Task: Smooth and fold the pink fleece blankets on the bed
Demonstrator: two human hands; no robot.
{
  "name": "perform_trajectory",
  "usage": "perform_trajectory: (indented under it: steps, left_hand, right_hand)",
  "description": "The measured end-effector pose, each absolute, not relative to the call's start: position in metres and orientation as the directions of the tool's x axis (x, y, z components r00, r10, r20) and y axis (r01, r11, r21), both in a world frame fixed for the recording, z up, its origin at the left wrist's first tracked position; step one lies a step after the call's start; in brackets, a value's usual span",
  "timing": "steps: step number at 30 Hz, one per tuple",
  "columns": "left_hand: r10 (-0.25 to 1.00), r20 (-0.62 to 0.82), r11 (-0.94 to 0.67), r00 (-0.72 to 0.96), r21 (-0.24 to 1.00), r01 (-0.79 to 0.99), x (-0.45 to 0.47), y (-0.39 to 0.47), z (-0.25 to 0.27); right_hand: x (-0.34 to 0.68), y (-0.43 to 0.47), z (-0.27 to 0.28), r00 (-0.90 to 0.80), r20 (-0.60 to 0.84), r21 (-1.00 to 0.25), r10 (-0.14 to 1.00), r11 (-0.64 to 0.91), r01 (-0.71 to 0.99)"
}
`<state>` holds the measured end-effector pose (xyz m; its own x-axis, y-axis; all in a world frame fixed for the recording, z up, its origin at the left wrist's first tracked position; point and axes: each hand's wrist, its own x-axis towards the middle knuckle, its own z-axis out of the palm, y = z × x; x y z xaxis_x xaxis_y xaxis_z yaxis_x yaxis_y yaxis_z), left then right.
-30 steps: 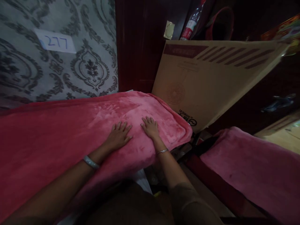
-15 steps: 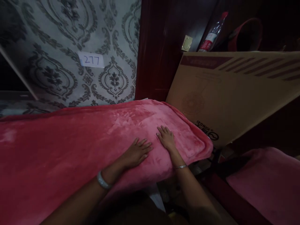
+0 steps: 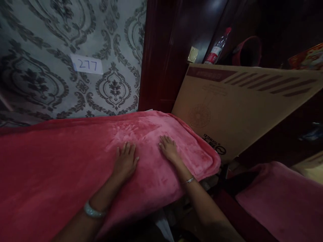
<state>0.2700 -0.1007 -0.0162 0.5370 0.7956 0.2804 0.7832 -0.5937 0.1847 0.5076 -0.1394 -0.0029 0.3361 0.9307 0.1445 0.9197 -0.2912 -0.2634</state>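
Note:
A pink plush cover [image 3: 83, 161] lies over a long raised surface, its fabric brushed lighter toward the right end. My left hand [image 3: 124, 161] rests flat on it with the fingers stretched out, a wide bangle on that wrist. To its right, my right hand [image 3: 168, 148] also lies flat on the plush, fingers extended and slightly apart. A thin bracelet circles the right wrist. Neither hand grips the fabric.
A large cardboard box [image 3: 209, 107] leans beyond the right end. Behind it stand a plastic bottle [image 3: 215, 50] and a round red-rimmed object [image 3: 248, 52]. Patterned wallpaper carries a paper marked 277 [image 3: 87, 64]. Another pink-covered piece [image 3: 282, 198] sits at lower right.
My left hand has moved left, away from my right hand, and its fingers now point more forward. My right hand stays at about the same place on the cover. The view has shifted right.

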Motion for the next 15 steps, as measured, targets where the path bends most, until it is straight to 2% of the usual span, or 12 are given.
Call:
perform_trajectory:
  steps: [3, 5, 9, 15]
  left_hand:
    - [0.826, 0.139, -0.561, 0.547, 0.108, 0.821, 0.267, -0.102, -0.012]
    - [0.829, 0.093, -0.557, 0.551, 0.073, 0.827, 0.267, -0.104, -0.011]
    - [0.830, 0.079, -0.556, 0.553, 0.028, 0.831, 0.268, -0.105, -0.011]
    - [0.819, 0.090, -0.568, 0.567, -0.024, 0.823, 0.267, -0.098, -0.014]
  right_hand:
    - [0.494, -0.114, 0.004, 0.234, 0.130, -0.262, 0.964, -0.194, 0.945]
    - [0.485, -0.102, 0.000, 0.156, 0.092, -0.257, 0.983, -0.128, 0.958]
    - [0.479, -0.096, -0.013, 0.080, 0.040, -0.276, 0.996, -0.066, 0.959]
    - [0.483, -0.098, -0.014, 0.085, 0.084, -0.293, 0.993, -0.057, 0.954]
